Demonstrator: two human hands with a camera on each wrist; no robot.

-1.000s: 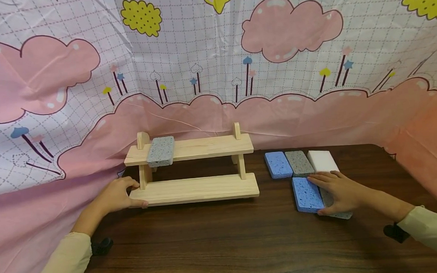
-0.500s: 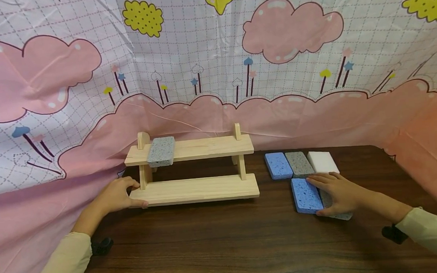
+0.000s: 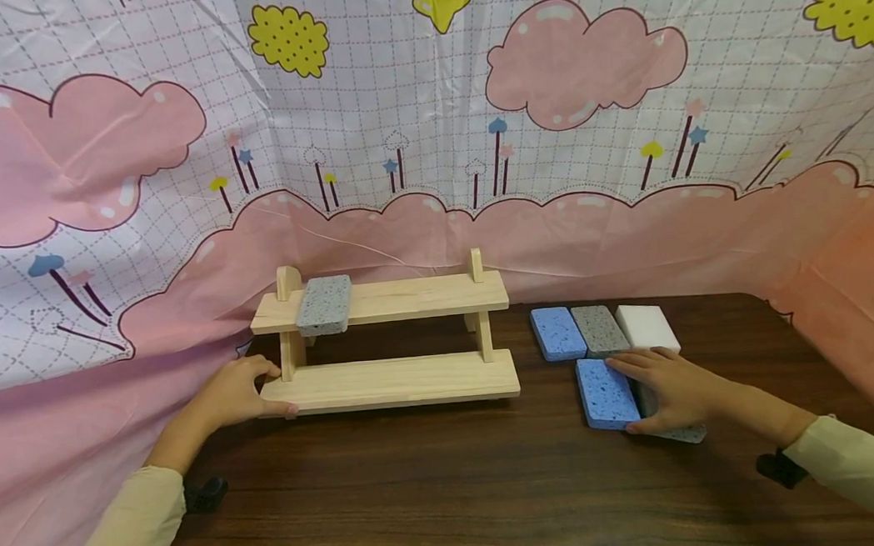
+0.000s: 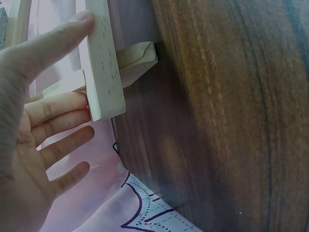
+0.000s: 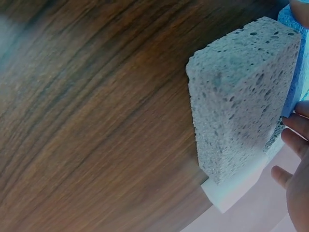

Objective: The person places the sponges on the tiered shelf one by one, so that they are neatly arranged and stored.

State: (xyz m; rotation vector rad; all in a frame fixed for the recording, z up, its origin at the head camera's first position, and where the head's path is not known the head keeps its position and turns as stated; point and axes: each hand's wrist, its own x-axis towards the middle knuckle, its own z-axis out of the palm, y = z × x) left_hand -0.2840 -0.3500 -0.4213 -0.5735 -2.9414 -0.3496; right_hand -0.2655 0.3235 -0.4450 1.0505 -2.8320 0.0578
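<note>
My left hand [image 3: 234,392] grips the left end of the wooden two-tier shelf's [image 3: 406,380] lower board. In the left wrist view the thumb lies along the board's front and two fingertips touch its end. A grey sponge [image 3: 324,305] lies flat on the left of the upper board. My right hand [image 3: 677,388] holds a blue sponge [image 3: 606,393], thumb at its front edge and fingers at its back edge. Under that palm lies a second grey sponge [image 5: 241,101], mostly covered in the head view, standing out plainly beside the blue one in the right wrist view.
Behind the right hand sit another blue sponge [image 3: 557,333], a grey sponge [image 3: 599,331] and a white sponge [image 3: 647,329] in a row. The dark wooden table [image 3: 420,491] extends in front. A patterned cloth [image 3: 367,110] hangs behind and along both sides.
The right hand and the blue sponge it holds have shifted slightly left, away from the grey sponge beside it. The left hand stays on the shelf.
</note>
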